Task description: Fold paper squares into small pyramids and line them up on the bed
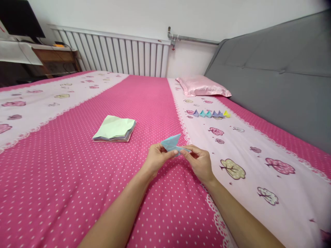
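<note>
A free lane for you ahead of your blue folded paper (pixel 171 141), over the bedspread (pixel 152 103) between the paper stack (pixel 113 128) on your left and the row of small folded papers (pixel 208 114) on your right, pillow (pixel 203 86) farther out, headboard (pixel 271 72) walling your right side.

The paper stack (pixel 113 128) lies on the bed (pixel 77 193), left of and beyond the left hand (pixel 156 159). Between that hand and the right hand (pixel 200 162) is the folded sheet (pixel 170 142). Farther back on the right, a row of paper figures (pixel 208 114) lies before the pillow (pixel 204 86), beside the headboard (pixel 271 55). Behind the bed stands the radiator (pixel 121 51); at far left, a monitor (pixel 19 19) stands on a bench (pixel 54 55).
</note>
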The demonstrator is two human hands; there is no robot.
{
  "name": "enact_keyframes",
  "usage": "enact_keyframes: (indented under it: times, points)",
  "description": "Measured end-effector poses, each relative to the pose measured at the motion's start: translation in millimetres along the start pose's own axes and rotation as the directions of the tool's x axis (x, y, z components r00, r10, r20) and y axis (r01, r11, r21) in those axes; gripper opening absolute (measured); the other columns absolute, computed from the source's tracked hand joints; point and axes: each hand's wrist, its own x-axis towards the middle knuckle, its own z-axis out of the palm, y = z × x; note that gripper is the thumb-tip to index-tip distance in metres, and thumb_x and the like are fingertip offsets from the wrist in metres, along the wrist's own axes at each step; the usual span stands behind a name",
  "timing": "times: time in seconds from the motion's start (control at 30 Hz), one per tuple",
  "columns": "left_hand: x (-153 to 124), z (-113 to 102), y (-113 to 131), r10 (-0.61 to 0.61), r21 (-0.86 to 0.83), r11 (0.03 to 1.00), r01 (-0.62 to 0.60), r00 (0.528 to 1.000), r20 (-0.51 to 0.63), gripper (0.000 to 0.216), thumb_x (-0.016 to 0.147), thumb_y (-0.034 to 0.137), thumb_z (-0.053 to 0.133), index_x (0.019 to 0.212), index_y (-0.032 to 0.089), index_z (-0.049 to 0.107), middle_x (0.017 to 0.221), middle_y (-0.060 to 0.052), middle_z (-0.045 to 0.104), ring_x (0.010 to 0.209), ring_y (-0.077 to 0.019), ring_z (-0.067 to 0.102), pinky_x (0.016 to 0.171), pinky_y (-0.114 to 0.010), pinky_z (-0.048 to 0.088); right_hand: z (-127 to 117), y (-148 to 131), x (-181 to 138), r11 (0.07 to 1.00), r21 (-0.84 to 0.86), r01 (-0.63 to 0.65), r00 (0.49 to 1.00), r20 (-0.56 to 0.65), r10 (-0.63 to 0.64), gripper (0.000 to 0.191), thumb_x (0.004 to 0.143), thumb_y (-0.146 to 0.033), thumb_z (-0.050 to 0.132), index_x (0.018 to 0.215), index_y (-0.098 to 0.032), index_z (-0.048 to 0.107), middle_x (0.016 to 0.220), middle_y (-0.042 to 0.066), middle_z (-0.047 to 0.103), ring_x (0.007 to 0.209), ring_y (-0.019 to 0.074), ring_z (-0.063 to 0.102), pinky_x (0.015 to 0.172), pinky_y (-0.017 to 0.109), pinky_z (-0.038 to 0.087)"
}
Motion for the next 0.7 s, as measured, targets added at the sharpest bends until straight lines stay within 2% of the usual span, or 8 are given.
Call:
enact_keyframes:
  times: [0.1, 0.23, 0.43, 0.7]
  points:
    - [0.1, 1.7, 0.7, 0.005, 0.001, 1.000, -0.005, 1.000, -0.028, 0.027, 0.051, 0.026, 0.079, 0.068, 0.011, 0.065, 0.061, -0.002, 0.064, 0.053, -0.0079, 0.054, 0.057, -0.021, 0.043, 0.2, -1.2, -0.9, 1.000, -0.010, -0.029, 1.000, -0.007, 0.029, 0.017, 0.075, -0.032, 0.062, 0.081, -0.019, 0.070, 0.076, 0.003, 0.069, 0.069, 0.0167, 0.062, 0.065, 0.028, 0.047]
    - [-0.4, 3.3, 2.6, 0.018, 0.019, 1.000, -0.017, 0.996, -0.082, 0.035, 0.047, 0.027, 0.080, 0.075, 0.013, 0.066, 0.068, -0.003, 0.067, 0.058, -0.0108, 0.058, 0.059, -0.023, 0.045, 0.0, -2.7, -1.3, 0.999, -0.006, -0.048, 0.999, 0.005, 0.048, 0.017, 0.076, -0.031, 0.061, 0.079, -0.017, 0.069, 0.072, 0.002, 0.068, 0.067, 0.0157, 0.061, 0.064, 0.027, 0.046]
    - [-0.6, -1.2, 1.4, 0.046, 0.141, 0.989, -0.043, 0.999, -0.018, 0.025, 0.057, 0.033, 0.075, 0.067, 0.012, 0.068, 0.064, -0.003, 0.065, 0.056, -0.0100, 0.055, 0.058, -0.023, 0.043, -1.3, -4.5, -1.5, 0.999, 0.031, -0.040, 0.998, 0.054, 0.038, 0.017, 0.077, -0.031, 0.059, 0.073, -0.017, 0.068, 0.067, 0.001, 0.066, 0.062, 0.0146, 0.059, 0.061, 0.026, 0.046]
    - [-3.5, 1.4, 5.6, 0.016, 0.046, 0.999, -0.015, 1.000, -0.016, 0.021, 0.056, 0.027, 0.076, 0.068, 0.011, 0.068, 0.063, -0.004, 0.065, 0.057, -0.0108, 0.055, 0.059, -0.024, 0.043, -0.6, -3.1, -2.3, 0.999, 0.040, -0.032, 0.997, 0.078, 0.029, 0.014, 0.076, -0.030, 0.061, 0.074, -0.020, 0.070, 0.070, 0.002, 0.069, 0.064, 0.0163, 0.061, 0.062, 0.028, 0.047]
